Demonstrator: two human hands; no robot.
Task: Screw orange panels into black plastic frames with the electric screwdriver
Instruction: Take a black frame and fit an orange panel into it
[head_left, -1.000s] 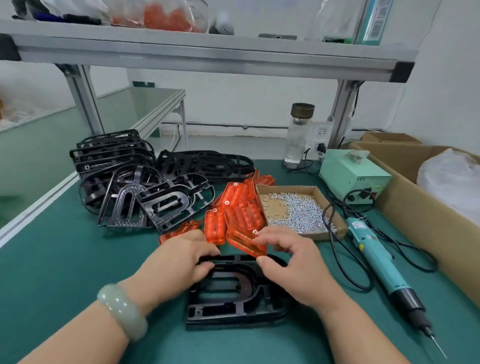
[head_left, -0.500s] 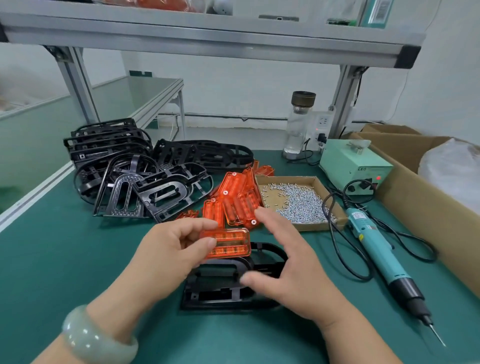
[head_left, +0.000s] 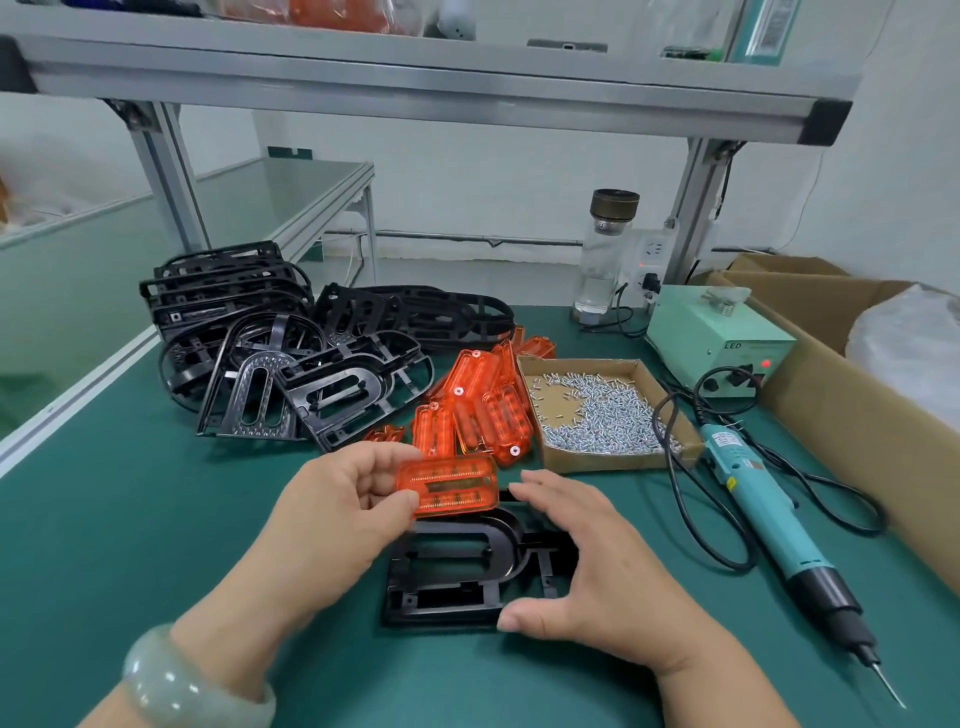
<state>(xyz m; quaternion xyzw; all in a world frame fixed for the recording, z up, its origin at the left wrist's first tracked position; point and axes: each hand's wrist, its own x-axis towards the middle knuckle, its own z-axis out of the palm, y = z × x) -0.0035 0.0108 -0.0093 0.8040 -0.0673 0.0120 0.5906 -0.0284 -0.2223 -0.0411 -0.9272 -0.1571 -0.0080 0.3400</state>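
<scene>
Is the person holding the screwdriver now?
No, the screwdriver lies on the mat, untouched, while the left hand holds a panel.

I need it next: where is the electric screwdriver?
Head view, right side: the electric screwdriver lies flat between the screw box and the cardboard carton.

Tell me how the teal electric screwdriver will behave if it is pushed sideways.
The electric screwdriver has a round body, so it would probably roll a little. Its black cable loops beside it and would likely drag or snag. Its thin bit looks easily bent.
</scene>
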